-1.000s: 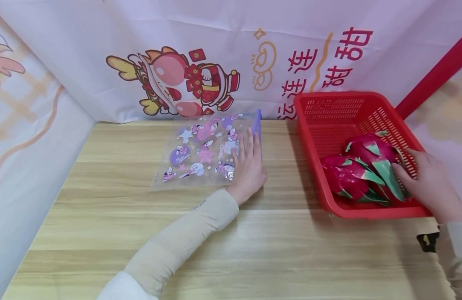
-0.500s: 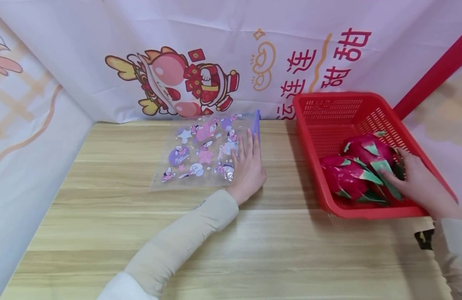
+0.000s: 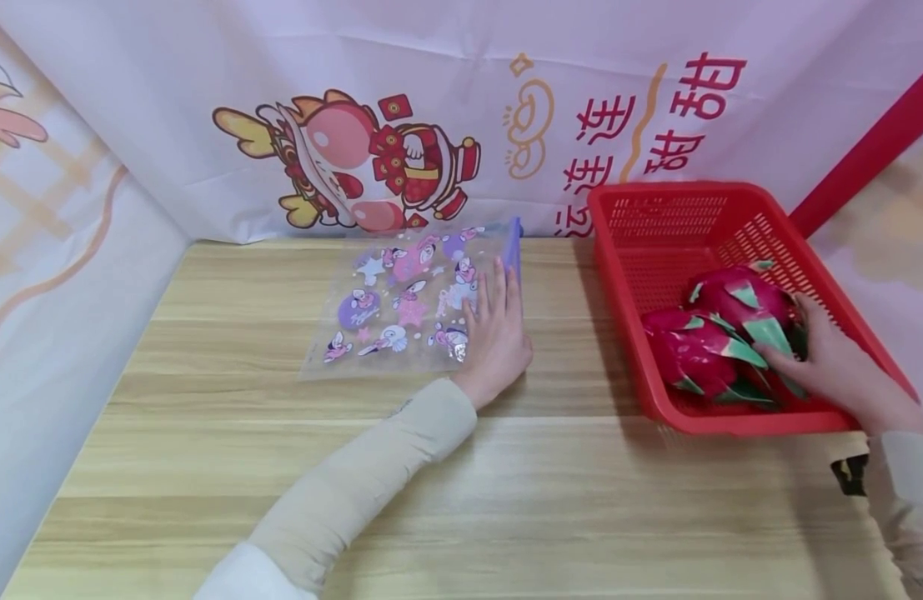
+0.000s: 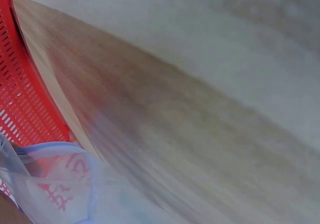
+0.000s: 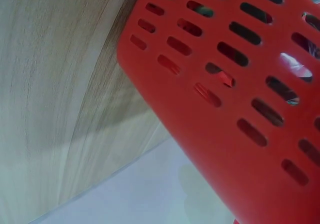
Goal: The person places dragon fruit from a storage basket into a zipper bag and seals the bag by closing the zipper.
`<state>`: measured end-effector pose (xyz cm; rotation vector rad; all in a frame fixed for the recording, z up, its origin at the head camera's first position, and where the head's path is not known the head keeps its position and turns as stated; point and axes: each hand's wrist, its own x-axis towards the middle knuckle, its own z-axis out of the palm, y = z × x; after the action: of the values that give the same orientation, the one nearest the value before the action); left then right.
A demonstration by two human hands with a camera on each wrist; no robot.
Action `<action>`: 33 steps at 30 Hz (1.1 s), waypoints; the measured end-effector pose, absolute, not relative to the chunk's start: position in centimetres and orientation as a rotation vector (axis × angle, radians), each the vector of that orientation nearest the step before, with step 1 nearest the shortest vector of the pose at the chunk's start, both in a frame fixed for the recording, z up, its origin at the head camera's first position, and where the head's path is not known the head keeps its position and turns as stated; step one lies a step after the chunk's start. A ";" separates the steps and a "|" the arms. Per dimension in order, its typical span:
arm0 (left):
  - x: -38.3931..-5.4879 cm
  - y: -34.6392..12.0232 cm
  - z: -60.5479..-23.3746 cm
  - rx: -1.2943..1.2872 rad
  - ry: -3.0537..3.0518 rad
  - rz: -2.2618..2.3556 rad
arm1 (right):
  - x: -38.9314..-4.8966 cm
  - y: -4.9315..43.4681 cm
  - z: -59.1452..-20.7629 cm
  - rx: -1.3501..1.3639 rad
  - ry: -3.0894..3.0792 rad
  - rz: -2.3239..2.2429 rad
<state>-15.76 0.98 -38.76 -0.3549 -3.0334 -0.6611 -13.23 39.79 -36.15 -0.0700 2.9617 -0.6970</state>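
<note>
My left hand [image 3: 494, 342] lies with straight fingers on a clear zip bag [image 3: 378, 312] printed with pink and purple cartoon figures. The bag's purple top edge is just beyond the fingertips, and that edge [image 4: 50, 146] also shows in the left wrist view. To the right, my right hand [image 3: 840, 362] reaches over the near right side of a red plastic basket [image 3: 754, 425]. It grips the right-hand dragon fruit [image 3: 731, 292], thumb on a green leaf, other fingers partly hidden behind the fruit. Another dragon fruit [image 3: 686, 354] lies beside it on the left.
Basket and bag are both on a wood-grain table [image 3: 281, 467]. A white printed cloth [image 3: 446, 108] hangs behind the table's back edge, with another at the left. In the right wrist view, the slotted basket wall [image 5: 200, 84] fills the right side.
My right hand has moved left and farther into the basket, closing round the right-hand dragon fruit. The left hand and the bag have stayed in place.
</note>
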 end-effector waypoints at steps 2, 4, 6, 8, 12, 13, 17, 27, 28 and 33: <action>-15.8 1.0 -38.8 -0.356 -3.031 -0.666 | -13.3 39.9 -36.1 -0.062 2.962 -0.661; -15.8 0.9 -38.9 -0.357 -3.028 -0.667 | -13.3 40.0 -36.1 -0.056 2.964 -0.638; -15.8 0.9 -38.9 -0.357 -3.024 -0.667 | -13.4 40.0 -36.1 -0.053 2.964 -0.625; -15.8 0.9 -39.0 -0.354 -3.024 -0.664 | -13.3 40.0 -36.1 -0.053 2.963 -0.624; -15.8 0.9 -39.2 -0.345 -3.028 -0.668 | -13.3 40.1 -36.2 -0.074 2.966 -0.642; -15.8 0.9 -39.2 -0.343 -3.029 -0.664 | -13.3 40.1 -36.2 -0.077 2.969 -0.644; -15.7 0.9 -39.3 -0.339 -3.026 -0.662 | -13.3 39.9 -36.0 -0.057 2.973 -0.610; -15.7 0.9 -39.5 -0.336 -3.019 -0.655 | -13.1 39.7 -35.4 0.019 2.979 -0.538; -15.7 0.9 -39.5 -0.336 -3.019 -0.652 | -13.1 39.7 -35.4 0.020 2.987 -0.534; -15.7 1.0 -39.5 -0.336 -3.016 -0.651 | -12.9 39.8 -35.5 -0.007 3.024 -0.543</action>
<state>-15.74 0.96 -39.54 -0.3362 -3.0161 -0.6510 -12.94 39.76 -35.54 -0.0067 3.0243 -0.5430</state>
